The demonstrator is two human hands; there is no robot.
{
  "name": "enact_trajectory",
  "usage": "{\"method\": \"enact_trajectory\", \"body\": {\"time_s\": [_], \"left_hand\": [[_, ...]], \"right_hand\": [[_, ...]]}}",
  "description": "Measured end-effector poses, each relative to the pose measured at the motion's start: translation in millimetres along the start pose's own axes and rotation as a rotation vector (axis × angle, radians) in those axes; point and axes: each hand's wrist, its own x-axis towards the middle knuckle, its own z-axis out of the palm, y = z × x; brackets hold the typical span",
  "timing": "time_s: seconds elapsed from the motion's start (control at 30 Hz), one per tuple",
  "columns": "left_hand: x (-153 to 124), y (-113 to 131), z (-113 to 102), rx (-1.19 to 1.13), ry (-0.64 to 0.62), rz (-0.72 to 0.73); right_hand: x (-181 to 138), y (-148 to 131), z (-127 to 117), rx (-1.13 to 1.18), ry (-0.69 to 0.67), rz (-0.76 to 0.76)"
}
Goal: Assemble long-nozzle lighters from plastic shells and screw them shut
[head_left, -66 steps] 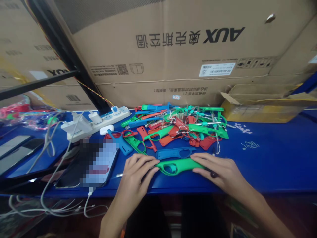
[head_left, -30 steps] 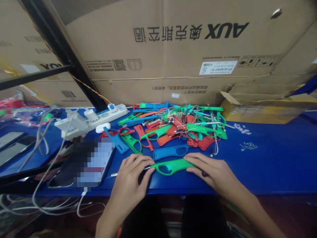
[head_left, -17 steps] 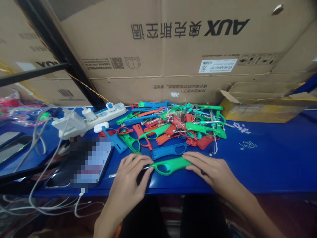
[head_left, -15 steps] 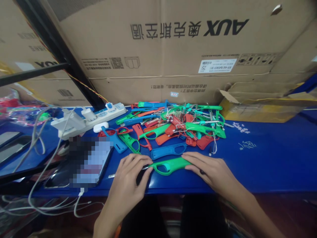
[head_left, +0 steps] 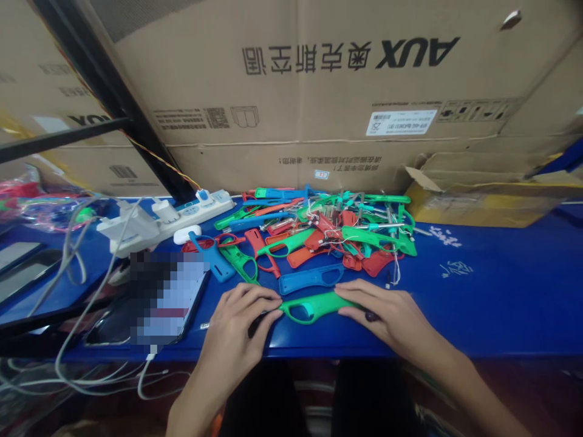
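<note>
Evidently the left hand and right hand clasp both ends of the green handle, steadying it at the front edge of the worktop.

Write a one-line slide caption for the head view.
Left hand and right hand hold a green handle by its ends on the blue table, a heap of coloured handles behind.

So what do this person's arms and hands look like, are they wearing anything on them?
Both are bare. The left hand and the right hand have no gloves, and no ring, watch or bracelet shows on either. The left forearm and the right forearm are uncovered down to the bottom edge of the picture, with no sleeve in view.
</note>
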Motion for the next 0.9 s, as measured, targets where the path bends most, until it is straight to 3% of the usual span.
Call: {"method": "enact_trajectory", "body": {"time_s": [0.23,0.47,0.6,0.77,0.83,0.9], "left_hand": [[-0.5,14.2,-1.8,0.155,0.006,0.010],[-5.2,18.2,2.4,0.223,0.095,0.034],[2.9,20.0,-13.9,0.259,0.172,0.163],[7.1,24.5,-40.0,0.294,0.173,0.340],[1.3,30.0,-37.1,0.290,0.281,0.309],[-6.8,39.9,-22.8,0.191,0.584,0.187]], "right_hand": [[-3.5,-6.7,1.2,-0.103,-0.003,0.017],[-8.7,-19.8,3.8,-0.289,0.017,0.036],[-15.0,-32.1,-1.6,-0.478,0.100,-0.072],[-38.6,-49.7,-9.6,-0.474,0.271,-0.219],[-51.9,-55.1,-9.7,-0.433,0.306,-0.200],[-64.2,-61.0,-7.3,-0.348,0.334,-0.135]]}}
